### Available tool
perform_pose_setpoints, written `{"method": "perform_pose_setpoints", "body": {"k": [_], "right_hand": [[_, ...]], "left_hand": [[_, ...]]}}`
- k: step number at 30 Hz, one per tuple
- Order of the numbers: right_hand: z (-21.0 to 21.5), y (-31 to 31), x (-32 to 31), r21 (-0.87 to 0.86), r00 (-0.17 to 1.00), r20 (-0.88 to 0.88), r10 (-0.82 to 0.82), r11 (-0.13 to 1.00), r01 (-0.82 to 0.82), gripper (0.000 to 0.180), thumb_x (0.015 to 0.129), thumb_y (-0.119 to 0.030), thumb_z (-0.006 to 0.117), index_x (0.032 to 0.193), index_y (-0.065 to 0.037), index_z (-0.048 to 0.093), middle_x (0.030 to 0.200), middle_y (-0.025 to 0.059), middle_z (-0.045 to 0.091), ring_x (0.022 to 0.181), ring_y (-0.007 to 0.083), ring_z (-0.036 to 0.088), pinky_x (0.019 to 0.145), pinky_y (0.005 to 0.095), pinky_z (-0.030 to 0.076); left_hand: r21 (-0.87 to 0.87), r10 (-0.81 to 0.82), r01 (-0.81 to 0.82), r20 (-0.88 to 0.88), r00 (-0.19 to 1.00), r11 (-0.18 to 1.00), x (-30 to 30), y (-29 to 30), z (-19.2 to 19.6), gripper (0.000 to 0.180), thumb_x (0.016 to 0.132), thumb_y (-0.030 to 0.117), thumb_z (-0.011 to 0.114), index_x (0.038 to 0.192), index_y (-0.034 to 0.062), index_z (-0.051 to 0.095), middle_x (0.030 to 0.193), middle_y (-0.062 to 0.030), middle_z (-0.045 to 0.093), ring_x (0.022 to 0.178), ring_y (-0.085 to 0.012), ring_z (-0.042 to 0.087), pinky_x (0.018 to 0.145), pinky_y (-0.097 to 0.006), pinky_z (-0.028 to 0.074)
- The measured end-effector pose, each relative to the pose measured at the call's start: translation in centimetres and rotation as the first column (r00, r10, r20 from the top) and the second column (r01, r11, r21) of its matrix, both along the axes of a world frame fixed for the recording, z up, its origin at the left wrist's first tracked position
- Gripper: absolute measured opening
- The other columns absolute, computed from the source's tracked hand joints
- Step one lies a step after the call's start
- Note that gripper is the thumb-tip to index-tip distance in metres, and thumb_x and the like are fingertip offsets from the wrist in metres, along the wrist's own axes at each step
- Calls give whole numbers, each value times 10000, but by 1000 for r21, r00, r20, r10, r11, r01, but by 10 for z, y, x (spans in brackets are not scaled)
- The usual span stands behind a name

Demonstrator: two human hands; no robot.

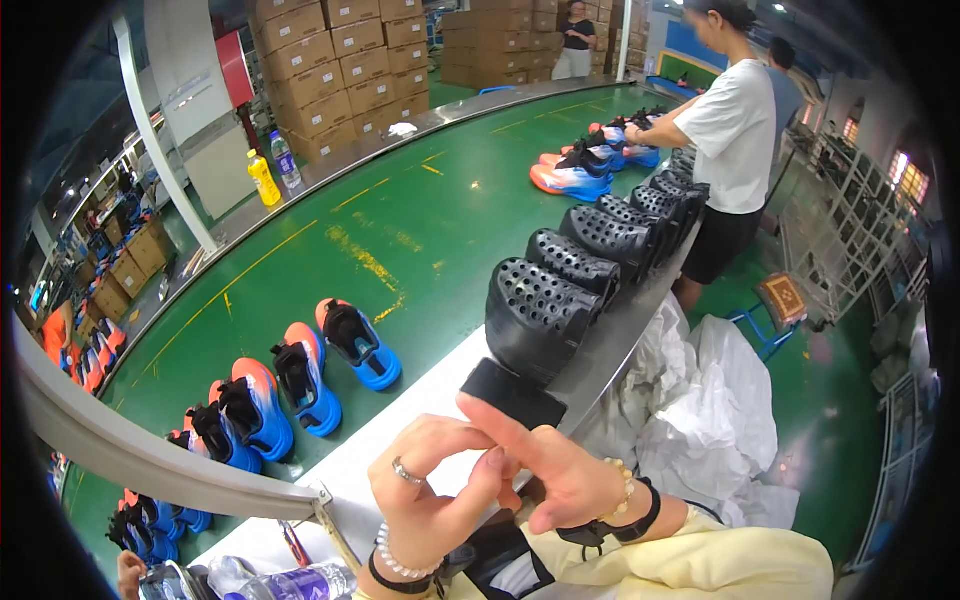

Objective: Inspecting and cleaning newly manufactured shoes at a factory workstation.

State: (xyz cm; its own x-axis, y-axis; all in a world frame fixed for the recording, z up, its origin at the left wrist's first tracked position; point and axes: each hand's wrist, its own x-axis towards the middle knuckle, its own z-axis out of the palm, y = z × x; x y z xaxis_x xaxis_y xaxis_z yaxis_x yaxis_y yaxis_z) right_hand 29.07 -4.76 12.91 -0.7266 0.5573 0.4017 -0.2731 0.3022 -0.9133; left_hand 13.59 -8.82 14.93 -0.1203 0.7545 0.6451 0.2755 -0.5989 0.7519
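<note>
My left hand [430,485], with a ring and a pearl bracelet, is closed in a curled pinch. Its fingertips meet my right hand [565,475], and anything small between them is hidden. The right hand stretches its index finger across the left one, thumb held apart; its other fingers are partly hidden. Just beyond the hands, a flat black rectangular object [512,392] lies on the white table edge. Nearest past it stands a black perforated clog-shaped piece [540,315], first of a row. Several blue and orange sneakers [308,380] sit on the green surface to the left.
A curved pale metal bar [170,450] crosses at left. Bottles [300,582] lie at the lower left, near another person's hand [130,574]. White plastic sheeting [705,400] heaps at right. A co-worker [735,130] handles sneakers [575,175] farther along the green line [430,240].
</note>
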Motion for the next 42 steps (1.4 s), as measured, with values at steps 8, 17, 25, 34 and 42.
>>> {"method": "perform_pose_setpoints", "body": {"k": [8, 17, 25, 34, 42], "right_hand": [[2, -2, 8, 453, 921, 277, -274, 882, 126, 1025, 804, -659, 606, 1538, -93, 170, 481, 71, 391, 427, 267, 488, 465, 341, 399], [3, -6, 6, 455, 940, 182, -290, 872, 181, 1009, 811, -625, 626, 1536, -92, 171, 499, 73, 413, 440, 265, 494, 473, 355, 407], [-3, 3, 5, 306, 969, 146, -197, 941, 145, 1176, 752, -715, 637, 1533, -30, 86, 713, 53, 610, 569, 165, 587, 578, 284, 468], [-11, 1, 1, -353, 988, -93, 124, 924, -150, 1161, 761, -817, 504, 1552, -116, 21, 1456, 121, 324, 545, 96, 508, 511, 231, 435], [-17, 3, 2, -408, 986, -94, 135, 899, -162, 1233, 710, -803, 578, 1548, -88, 21, 1193, 84, 523, 590, 119, 562, 533, 242, 443]], "left_hand": [[-114, -171, 137, -390, 905, 984, -25, -7, -3, 482, 840, -7, 677, 1268, 16, 456, 1157, -131, 613, 824, -296, 655, 790, -367, 553], [-169, -178, 292, 488, 854, 941, 1, -1, -15, 134, 729, -84, 620, 860, -71, 644, 831, -122, 676, 693, -187, 629, 642, -284, 495], [-219, -204, 479, 702, 683, 850, 5, 13, -23, 216, 736, 105, 648, 891, -45, 634, 816, -129, 666, 897, -268, 672, 854, -404, 520], [-225, -284, 532, 646, 709, 816, 3, 16, -25, 50, 851, 18, 648, 892, -1, 627, 849, -68, 665, 815, -133, 604, 768, -291, 466], [-237, -258, 491, 620, 741, 839, 4, 15, -25, 54, 851, 20, 654, 890, -7, 628, 848, -70, 666, 797, -135, 622, 754, -283, 475]]}}
